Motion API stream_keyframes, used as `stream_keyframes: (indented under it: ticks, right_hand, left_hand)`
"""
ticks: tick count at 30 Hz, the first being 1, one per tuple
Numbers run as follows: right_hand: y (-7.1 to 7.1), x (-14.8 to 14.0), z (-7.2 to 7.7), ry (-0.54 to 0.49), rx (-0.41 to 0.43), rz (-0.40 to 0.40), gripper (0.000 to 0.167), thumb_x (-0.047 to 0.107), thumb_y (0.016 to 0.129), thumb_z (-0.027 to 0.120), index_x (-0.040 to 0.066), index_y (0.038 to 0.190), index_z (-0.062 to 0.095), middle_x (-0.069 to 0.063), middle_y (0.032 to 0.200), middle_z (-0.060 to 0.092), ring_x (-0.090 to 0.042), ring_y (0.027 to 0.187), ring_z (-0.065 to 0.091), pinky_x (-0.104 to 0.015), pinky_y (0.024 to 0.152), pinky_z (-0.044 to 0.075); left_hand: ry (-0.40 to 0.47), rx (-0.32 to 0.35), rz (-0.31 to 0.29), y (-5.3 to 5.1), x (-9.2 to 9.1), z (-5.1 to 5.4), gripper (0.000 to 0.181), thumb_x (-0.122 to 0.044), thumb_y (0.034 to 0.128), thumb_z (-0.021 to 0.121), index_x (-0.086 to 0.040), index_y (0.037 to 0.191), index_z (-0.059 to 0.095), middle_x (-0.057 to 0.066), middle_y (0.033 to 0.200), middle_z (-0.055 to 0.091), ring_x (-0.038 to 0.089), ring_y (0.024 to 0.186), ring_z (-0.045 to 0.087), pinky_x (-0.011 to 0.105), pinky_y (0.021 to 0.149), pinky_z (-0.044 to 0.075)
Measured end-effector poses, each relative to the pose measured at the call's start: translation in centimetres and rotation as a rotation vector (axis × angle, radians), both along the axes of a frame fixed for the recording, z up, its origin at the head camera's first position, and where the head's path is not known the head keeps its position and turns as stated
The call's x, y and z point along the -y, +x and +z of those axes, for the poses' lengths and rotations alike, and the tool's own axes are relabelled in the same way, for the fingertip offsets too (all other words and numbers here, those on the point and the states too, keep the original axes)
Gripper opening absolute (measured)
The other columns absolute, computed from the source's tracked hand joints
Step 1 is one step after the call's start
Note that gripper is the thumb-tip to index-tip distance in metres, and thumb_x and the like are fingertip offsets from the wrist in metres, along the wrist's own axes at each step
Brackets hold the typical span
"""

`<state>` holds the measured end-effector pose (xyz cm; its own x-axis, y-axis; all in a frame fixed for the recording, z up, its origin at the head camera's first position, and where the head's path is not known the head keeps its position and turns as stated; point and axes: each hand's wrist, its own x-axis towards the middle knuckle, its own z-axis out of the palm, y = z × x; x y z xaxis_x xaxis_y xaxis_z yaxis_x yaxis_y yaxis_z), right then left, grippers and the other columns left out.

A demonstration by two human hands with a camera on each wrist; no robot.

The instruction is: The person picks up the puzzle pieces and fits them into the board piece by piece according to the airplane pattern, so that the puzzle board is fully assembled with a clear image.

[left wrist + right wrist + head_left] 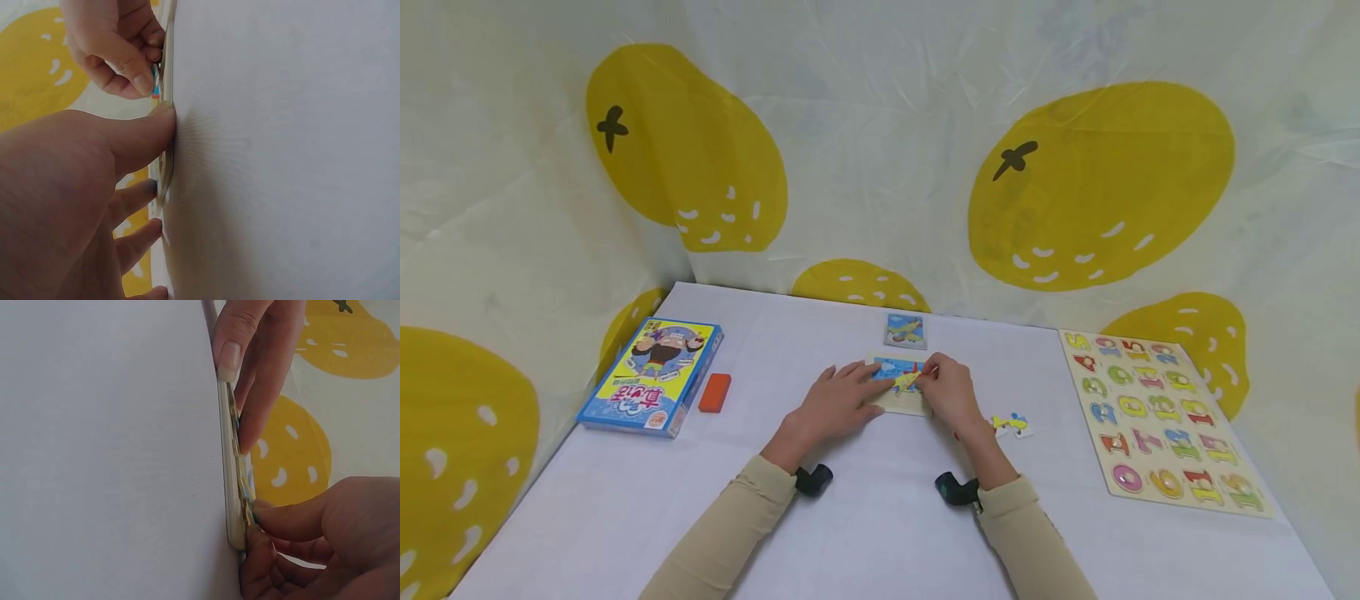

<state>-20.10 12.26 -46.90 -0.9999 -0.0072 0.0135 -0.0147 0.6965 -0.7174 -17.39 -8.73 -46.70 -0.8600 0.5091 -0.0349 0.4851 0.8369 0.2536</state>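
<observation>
A small jigsaw puzzle board (901, 405) with a pale rim lies mid-table, part of its blue and yellow picture filled with pieces. The left hand (841, 402) rests over its left side with straight fingers; in the left wrist view its thumb (147, 134) presses the near edge. At the board's right side the right hand (953, 390) pinches a puzzle piece (249, 515) between thumb and fingers, low against the board. The fingers hide most of that piece. Beside the right wrist lie several loose puzzle pieces (1013, 423), partly covered by the arm.
Behind the board lies a small picture card (905, 331) with a yellow plane. A wooden number board (1157, 417) is at the right. On the left are a blue and yellow box (651, 375) and a red block (715, 392). Patterned cloth (880, 167) hangs behind the table.
</observation>
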Motion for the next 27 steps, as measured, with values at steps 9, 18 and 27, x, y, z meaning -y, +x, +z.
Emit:
stream_keyframes:
  ticks: [9,18,27]
  right_hand:
    - [-0.17,0.08,-0.21,0.038,0.007,-0.005,0.01,0.008,0.086,0.073,0.003,0.091,0.066,-0.008,0.076,0.061,-0.019,0.068,0.052,-0.025,0.055,0.039]
    - [-0.03,0.06,-0.18,0.033,0.02,0.015,0.008,0.006,0.087,0.073,0.003,0.084,0.066,-0.009,0.076,0.062,-0.02,0.07,0.053,-0.025,0.056,0.04]
    - [-0.2,-0.07,-0.26,0.046,0.013,0.017,0.01,0.007,0.086,0.074,0.004,0.08,0.066,-0.009,0.077,0.063,-0.021,0.074,0.054,-0.026,0.057,0.039]
  left_hand:
    - [-0.014,-0.003,0.003,-0.13,-0.01,-0.22,0.051,-0.044,0.1,0.055,-0.032,0.149,0.046,0.002,0.16,0.038,0.027,0.149,0.033,0.065,0.116,0.027]
    - [-0.011,-0.008,-0.001,0.13,-0.07,-0.01,0.051,-0.042,0.0999,0.056,-0.029,0.148,0.048,0.004,0.159,0.039,0.029,0.148,0.034,0.065,0.115,0.028]
    - [-0.015,0.0,0.003,0.02,-0.06,-0.12,0.051,-0.043,0.1002,0.055,-0.031,0.149,0.046,0.003,0.16,0.038,0.029,0.149,0.033,0.064,0.116,0.027]
